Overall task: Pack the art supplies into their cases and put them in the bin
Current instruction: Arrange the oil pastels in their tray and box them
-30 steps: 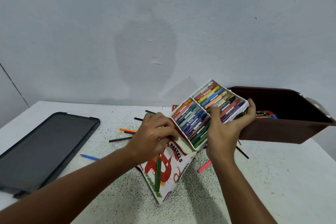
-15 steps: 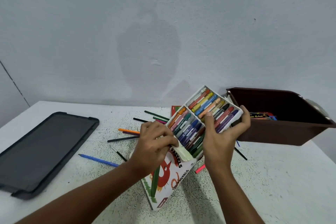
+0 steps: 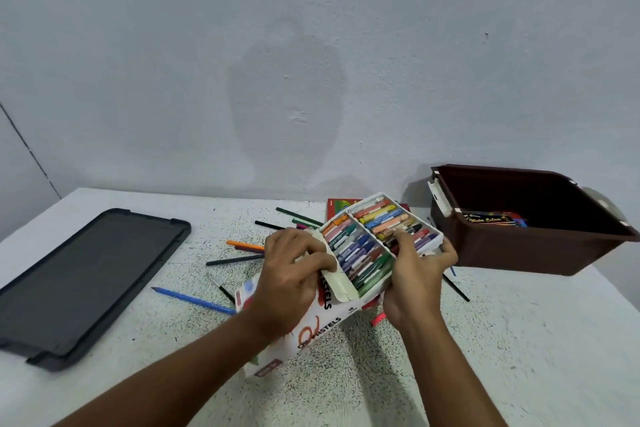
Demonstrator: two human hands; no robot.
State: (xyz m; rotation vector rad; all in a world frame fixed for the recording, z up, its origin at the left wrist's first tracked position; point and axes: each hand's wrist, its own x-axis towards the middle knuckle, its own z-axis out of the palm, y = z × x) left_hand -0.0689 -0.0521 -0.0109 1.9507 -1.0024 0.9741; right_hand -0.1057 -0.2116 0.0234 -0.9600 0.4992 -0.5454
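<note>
While one pack already lies in the brown bin at far right, the crayon tray is gripped by the right hand above the table, its sleeve clasped by the left hand, and loose pencils are left unpacked.

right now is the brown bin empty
No, a dark flat pack of art supplies already lies inside the brown bin, against its far side.
</note>
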